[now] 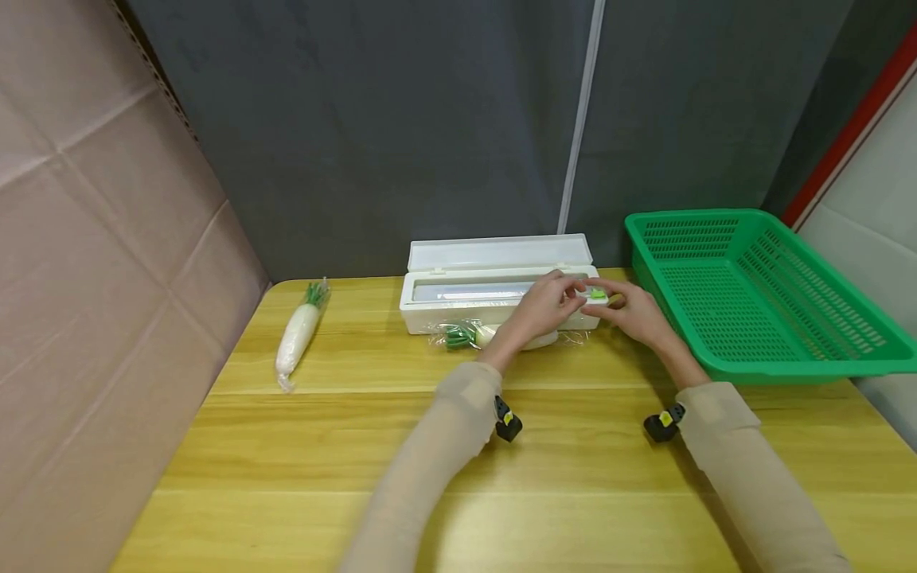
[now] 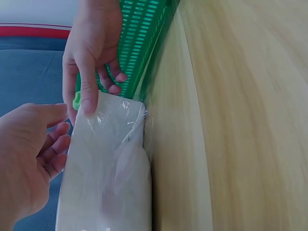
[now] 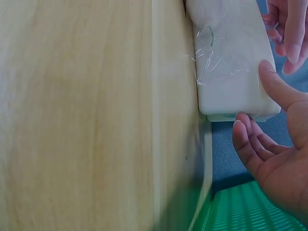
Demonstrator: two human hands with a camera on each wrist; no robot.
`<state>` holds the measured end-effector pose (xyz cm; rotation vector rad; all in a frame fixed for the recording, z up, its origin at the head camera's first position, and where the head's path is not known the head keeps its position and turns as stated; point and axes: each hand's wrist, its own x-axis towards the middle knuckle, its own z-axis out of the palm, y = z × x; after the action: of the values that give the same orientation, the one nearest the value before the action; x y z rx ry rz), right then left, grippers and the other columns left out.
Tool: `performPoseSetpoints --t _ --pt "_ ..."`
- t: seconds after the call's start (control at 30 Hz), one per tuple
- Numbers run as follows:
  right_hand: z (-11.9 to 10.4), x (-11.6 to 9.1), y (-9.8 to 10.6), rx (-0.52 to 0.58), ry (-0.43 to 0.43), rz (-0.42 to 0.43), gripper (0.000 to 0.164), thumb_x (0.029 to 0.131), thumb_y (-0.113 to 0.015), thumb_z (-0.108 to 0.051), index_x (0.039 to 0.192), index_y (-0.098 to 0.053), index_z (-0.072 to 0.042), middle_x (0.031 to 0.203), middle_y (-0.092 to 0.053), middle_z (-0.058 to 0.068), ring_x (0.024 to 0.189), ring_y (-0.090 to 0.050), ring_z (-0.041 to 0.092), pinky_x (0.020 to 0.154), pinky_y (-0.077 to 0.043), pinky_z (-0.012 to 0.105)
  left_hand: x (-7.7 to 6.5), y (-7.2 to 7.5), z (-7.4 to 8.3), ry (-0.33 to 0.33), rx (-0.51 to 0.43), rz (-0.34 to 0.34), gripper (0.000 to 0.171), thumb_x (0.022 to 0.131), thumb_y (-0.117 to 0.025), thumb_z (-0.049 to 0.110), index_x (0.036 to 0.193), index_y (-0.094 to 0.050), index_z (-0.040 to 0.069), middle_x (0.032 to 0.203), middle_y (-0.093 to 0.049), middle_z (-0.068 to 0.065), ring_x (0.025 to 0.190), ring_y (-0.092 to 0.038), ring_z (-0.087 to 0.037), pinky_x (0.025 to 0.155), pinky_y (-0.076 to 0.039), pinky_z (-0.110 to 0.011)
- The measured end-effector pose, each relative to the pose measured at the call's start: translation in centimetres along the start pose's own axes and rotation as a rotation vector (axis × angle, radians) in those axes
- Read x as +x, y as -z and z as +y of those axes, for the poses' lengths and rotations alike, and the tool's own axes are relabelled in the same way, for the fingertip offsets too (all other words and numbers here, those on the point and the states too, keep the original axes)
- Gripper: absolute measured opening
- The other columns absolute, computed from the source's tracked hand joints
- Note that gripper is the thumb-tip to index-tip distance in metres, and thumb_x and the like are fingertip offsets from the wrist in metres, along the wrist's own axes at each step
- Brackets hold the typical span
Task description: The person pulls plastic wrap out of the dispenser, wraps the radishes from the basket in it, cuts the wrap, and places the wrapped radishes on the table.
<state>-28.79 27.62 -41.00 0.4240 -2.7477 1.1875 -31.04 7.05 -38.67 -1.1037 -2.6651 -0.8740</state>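
A long white cling film box (image 1: 423, 320) stands on the table with its lid (image 1: 494, 254) tipped back. My right hand (image 1: 636, 312) holds the box's right end, its thumb on the front wall and its fingers around the end, beside a small green slider (image 1: 598, 294). Just left of it, my left hand (image 1: 543, 305) hovers over the box's top edge, fingers loosely bent, nothing visible between them. A white radish (image 1: 542, 342) with green tops, in clear film, lies along the front of the box, partly hidden by my left wrist.
Another wrapped white radish (image 1: 297, 338) lies at the table's left side. A green plastic basket (image 1: 788, 368) stands at the right, close to my right forearm. Behind the box rises a dark grey partition (image 1: 358, 159). The wooden table (image 1: 573, 477) extends toward me.
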Motion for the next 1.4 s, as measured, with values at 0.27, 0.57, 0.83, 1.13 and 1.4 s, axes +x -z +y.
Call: performPoseSetpoints --t 0.27,0.57,0.83,1.13,1.4 --pt "0.0 0.1 0.1 0.005 0.002 -0.034 0.061 0.096 -0.072 -0.027 0.148 -0.050 -0.005 0.131 -0.058 0.028 0.088 -0.068 0.039 0.061 -0.054 0.029 1.0 -0.6 0.3 0.010 0.039 -0.002 0.025 0.102 -0.062 0.023 0.122 -0.069 0.009 0.108 -0.064 -0.005 0.096 -0.061 -0.014 0.081 -0.046 -0.021" --pt "0.3 0.0 0.1 -0.025 0.020 -0.032 0.059 0.096 -0.073 -0.024 0.146 -0.051 -0.003 0.126 -0.062 0.029 0.073 -0.069 0.034 0.058 -0.052 0.028 1.9 -1.3 0.9 0.069 0.138 0.000 0.029 0.101 -0.064 0.032 0.124 -0.071 0.016 0.108 -0.063 0.001 0.095 -0.061 -0.011 0.080 -0.047 -0.020" --pt "0.4 0.3 0.3 -0.059 0.021 -0.009 0.056 0.094 -0.075 -0.020 0.141 -0.055 0.001 0.116 -0.064 0.027 0.068 -0.067 0.028 0.056 -0.049 0.027 2.1 -1.8 1.3 0.130 0.179 0.036 0.026 0.097 -0.068 0.039 0.113 -0.074 0.020 0.101 -0.060 0.006 0.085 -0.059 -0.009 0.071 -0.048 -0.022" --pt "0.7 0.5 0.1 -0.100 0.060 0.023 0.055 0.092 -0.077 -0.026 0.138 -0.060 -0.001 0.123 -0.066 0.025 0.087 -0.067 0.035 0.071 -0.050 0.036 2.1 -2.0 1.0 0.169 0.129 0.076 0.020 0.097 -0.069 0.034 0.111 -0.077 0.020 0.096 -0.060 0.008 0.083 -0.061 -0.006 0.068 -0.048 -0.021" --pt "0.5 0.3 0.2 -0.123 0.057 0.026 0.056 0.092 -0.076 -0.031 0.138 -0.061 -0.003 0.118 -0.067 0.024 0.092 -0.067 0.036 0.078 -0.051 0.045 1.9 -1.7 0.7 0.170 0.054 0.095 0.014 0.096 -0.072 0.029 0.104 -0.078 0.019 0.090 -0.061 0.008 0.080 -0.056 -0.005 0.067 -0.044 -0.018"
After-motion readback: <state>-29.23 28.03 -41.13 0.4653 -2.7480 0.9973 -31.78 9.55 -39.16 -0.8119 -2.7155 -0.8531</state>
